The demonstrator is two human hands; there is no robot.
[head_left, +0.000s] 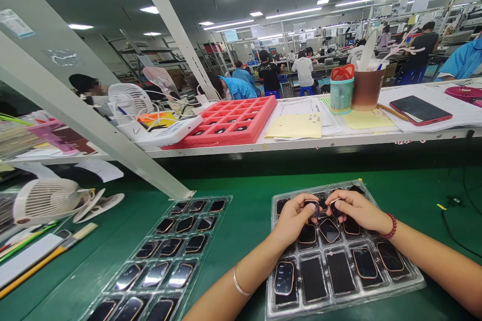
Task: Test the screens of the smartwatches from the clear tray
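Note:
Over the far part of a clear plastic tray (327,306), both of my hands are closed on watches. My left hand (291,218) pinches a dark smartwatch body (312,207) between thumb and fingers. Close beside it, my right hand (356,210) grips another smartwatch body (335,207), partly covered by the fingers. Below them, a tilted watch (329,230) lies in the tray among several others. A watch with its screen lit (284,278) sits in the near left corner. Two front-row compartments (314,277) show only a dark bottom.
A second clear tray (222,210) filled with watches lies left on the green table (248,241). Farther left are a white fan (48,200) and a brush (48,261). The shelf ahead carries a red foam tray (241,135), cups (367,90) and a phone (419,109). People sit beyond.

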